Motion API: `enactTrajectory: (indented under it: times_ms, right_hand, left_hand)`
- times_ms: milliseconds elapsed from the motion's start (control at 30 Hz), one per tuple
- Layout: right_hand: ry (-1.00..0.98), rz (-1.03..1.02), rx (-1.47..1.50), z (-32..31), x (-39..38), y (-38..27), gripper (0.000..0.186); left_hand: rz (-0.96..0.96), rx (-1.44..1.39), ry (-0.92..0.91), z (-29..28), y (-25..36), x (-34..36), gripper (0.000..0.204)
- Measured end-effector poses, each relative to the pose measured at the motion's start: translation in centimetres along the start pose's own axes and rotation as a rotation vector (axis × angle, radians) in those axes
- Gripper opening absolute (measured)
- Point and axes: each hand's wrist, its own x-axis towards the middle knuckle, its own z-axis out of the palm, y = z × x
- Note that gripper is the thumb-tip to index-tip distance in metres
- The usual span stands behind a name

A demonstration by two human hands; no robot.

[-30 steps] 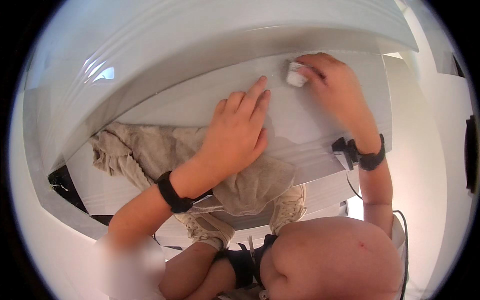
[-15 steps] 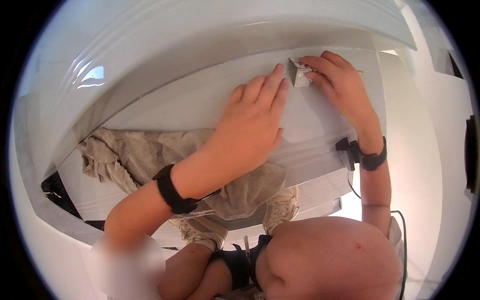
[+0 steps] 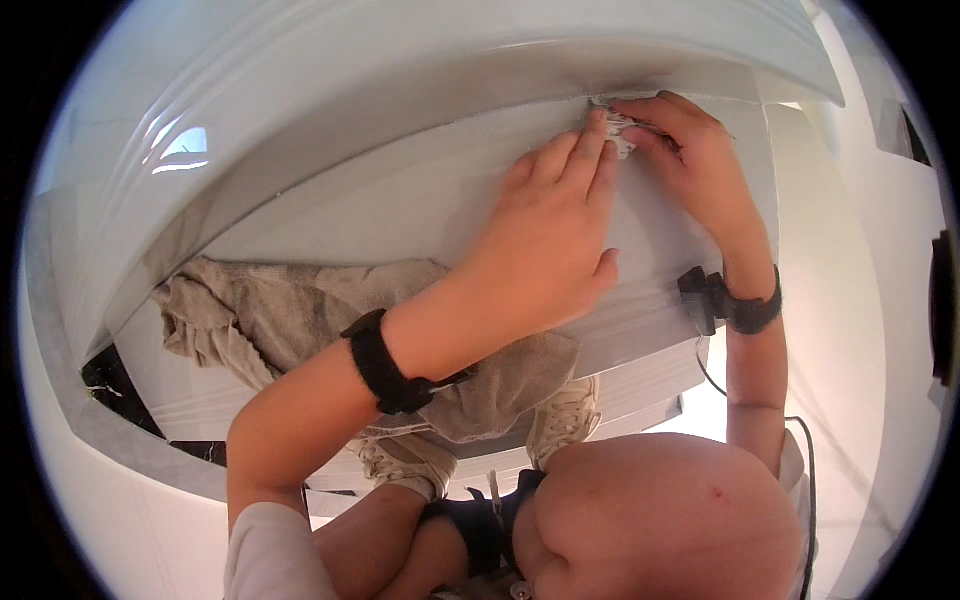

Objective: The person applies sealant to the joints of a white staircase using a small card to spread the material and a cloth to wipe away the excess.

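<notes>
White-smeared plate [image 3: 622, 128]: near far seam of grey ledge [image 3: 400, 190]; can't tell on my feed if touching.
R hand [image 3: 702, 165]: thumb + fingers clamped on plate, prob. for fine ctrl of angle.
L hand [image 3: 553, 230]: fingers stretched, no grip; tips at plate's L side, maybe to steady it.
Rag [image 3: 320, 295]: partly under L forearm, prob. parked w/in reach.

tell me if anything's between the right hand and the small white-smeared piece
Nothing visible: the right hand has its fingers on the small white-smeared piece. The left hand overlaps its left edge in this view. The tan cloth lies away, lower left.
</notes>
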Motion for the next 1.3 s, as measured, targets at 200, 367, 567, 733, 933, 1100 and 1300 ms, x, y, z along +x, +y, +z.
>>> enactTrajectory:
  times_ms: [200, 367, 567, 733, 933, 1100, 1300]
  right_hand:
    - [0.038, 0.112, 0.002, -0.8, -1.2, 1.6, 0.022]
    - [0.087, 0.162, -0.010, -1.9, -2.0, 2.9, 0.023]
    - [0.062, 0.021, -0.176, 0.5, -1.3, 0.4, 0.020]
    - [0.096, 0.013, -0.200, -0.4, -1.3, 1.6, 0.020]
    - [0.099, 0.081, -0.319, -0.3, -1.7, 1.4, 0.019]
    - [0.102, 0.022, -0.183, 1.7, -0.9, -0.7, 0.018]
    - [0.155, 0.232, -0.263, -1.6, -2.2, 2.9, 0.019]
  left_hand:
    - [0.027, -0.021, 0.010, 1.1, 0.1, 0.7, 0.071]
    - [0.031, 0.036, -0.014, 1.2, -0.1, -0.5, 0.070]
    - [0.004, 0.044, -0.016, 1.2, -0.1, -0.7, 0.069]
    - [-0.029, 0.071, 0.003, 0.8, 0.1, -0.5, 0.069]
    - [-0.022, 0.058, 0.013, 0.6, -0.2, -0.3, 0.071]
    - [-0.065, 0.068, 0.043, 0.1, -0.8, -0.3, 0.073]
    - [0.002, 0.086, -0.023, 0.0, -0.6, -0.1, 0.072]
